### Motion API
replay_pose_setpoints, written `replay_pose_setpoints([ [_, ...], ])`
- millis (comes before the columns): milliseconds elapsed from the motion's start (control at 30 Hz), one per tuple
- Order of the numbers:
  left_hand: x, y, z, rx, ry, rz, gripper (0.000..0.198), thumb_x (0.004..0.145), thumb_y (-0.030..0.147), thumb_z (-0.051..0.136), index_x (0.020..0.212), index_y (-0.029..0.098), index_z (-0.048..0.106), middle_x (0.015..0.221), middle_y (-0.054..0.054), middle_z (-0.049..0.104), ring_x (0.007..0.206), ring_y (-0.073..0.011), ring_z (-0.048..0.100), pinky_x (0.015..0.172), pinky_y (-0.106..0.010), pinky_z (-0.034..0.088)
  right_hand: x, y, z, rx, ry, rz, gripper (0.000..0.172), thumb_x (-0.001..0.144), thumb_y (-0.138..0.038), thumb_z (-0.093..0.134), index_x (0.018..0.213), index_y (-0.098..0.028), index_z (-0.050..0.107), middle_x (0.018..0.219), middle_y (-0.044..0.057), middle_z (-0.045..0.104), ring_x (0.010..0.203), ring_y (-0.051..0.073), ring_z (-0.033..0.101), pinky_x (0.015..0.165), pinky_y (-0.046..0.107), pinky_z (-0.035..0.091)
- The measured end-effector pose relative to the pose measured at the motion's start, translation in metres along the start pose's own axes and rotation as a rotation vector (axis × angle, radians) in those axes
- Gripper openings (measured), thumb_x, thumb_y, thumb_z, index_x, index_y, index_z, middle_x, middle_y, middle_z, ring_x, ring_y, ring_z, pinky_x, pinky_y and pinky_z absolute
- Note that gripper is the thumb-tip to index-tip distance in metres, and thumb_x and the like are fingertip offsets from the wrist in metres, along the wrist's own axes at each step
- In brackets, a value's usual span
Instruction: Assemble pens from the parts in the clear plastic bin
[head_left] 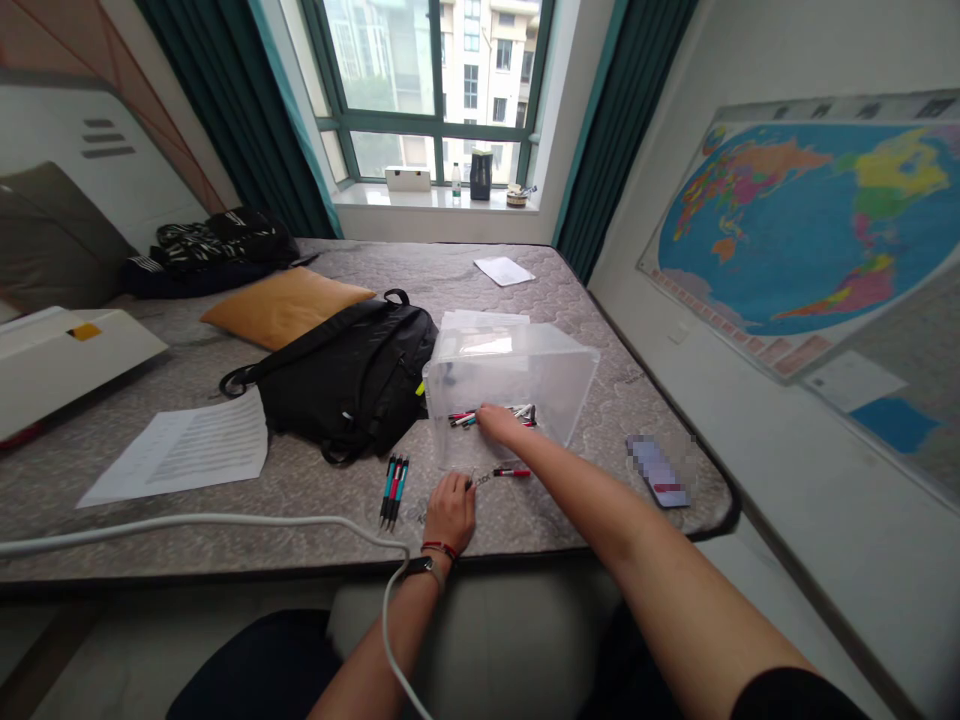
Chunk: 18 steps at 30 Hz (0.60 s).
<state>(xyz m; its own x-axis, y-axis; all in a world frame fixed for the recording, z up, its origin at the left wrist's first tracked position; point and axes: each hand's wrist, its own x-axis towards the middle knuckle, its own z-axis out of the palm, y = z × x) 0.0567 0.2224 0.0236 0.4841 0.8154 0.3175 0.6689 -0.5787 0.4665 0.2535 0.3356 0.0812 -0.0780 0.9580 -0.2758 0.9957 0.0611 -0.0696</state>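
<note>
A clear plastic box (517,365) lies on its side on the mattress, its open side towards me. Inside it is a loose heap of pens (523,413) in red, white and dark colours. My right hand (496,424) reaches in among them, its fingers mostly hidden. Closer to me, my left hand (450,508) rests on the mattress with curled fingers, at a small dark item too small to name. Just right of it lie a thin chain-like strip (482,480) and a red pen (513,472). Several red and teal pens (394,492) lie side by side to its left.
A black backpack (352,375) and a yellow cushion (289,305) lie left of the box. Printed paper (187,450) is farther left. A white cable (285,520) crosses the front and passes over my left forearm. A phone (660,472) lies at the right on the mattress (600,500).
</note>
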Motion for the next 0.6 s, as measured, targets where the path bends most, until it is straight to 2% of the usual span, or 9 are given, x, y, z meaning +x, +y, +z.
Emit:
replay_pose_setpoints([
  [300, -0.001, 0.000, 0.001, 0.014, 0.007, 0.007, 0.021, 0.099, 0.028, 0.036, 0.100, 0.022, 0.056, 0.097, -0.008, 0.061, 0.091, -0.0225, 0.057, 0.082, -0.036, 0.045, 0.006, -0.005, 0.001, -0.011, -0.090, -0.101, 0.026, 0.082, -0.009, 0.058, 0.104, -0.012, 0.072, 0.110, 0.019, 0.071, 0.103, 0.026, 0.068, 0.088, 0.032, 0.050],
  [467, 0.000, 0.000, 0.001, 0.027, 0.005, 0.015, 0.023, 0.099, 0.029, 0.036, 0.098, 0.021, 0.057, 0.097, -0.008, 0.062, 0.091, -0.0228, 0.057, 0.083, -0.037, 0.046, -0.003, -0.001, 0.002, 0.044, -0.031, -0.147, 0.047, 0.080, -0.008, 0.058, 0.127, -0.016, 0.058, 0.121, 0.016, 0.067, 0.109, 0.024, 0.064, 0.090, 0.031, 0.048],
  [600, 0.000, 0.000, 0.000, 0.016, -0.003, 0.019, 0.023, 0.099, 0.029, 0.035, 0.099, 0.022, 0.057, 0.096, -0.008, 0.062, 0.091, -0.0227, 0.058, 0.083, -0.037, 0.046, -0.009, -0.001, 0.000, 0.124, 0.042, -0.121, 0.036, 0.079, -0.008, 0.058, 0.113, -0.018, 0.065, 0.113, 0.011, 0.070, 0.103, 0.022, 0.065, 0.087, 0.028, 0.047],
])
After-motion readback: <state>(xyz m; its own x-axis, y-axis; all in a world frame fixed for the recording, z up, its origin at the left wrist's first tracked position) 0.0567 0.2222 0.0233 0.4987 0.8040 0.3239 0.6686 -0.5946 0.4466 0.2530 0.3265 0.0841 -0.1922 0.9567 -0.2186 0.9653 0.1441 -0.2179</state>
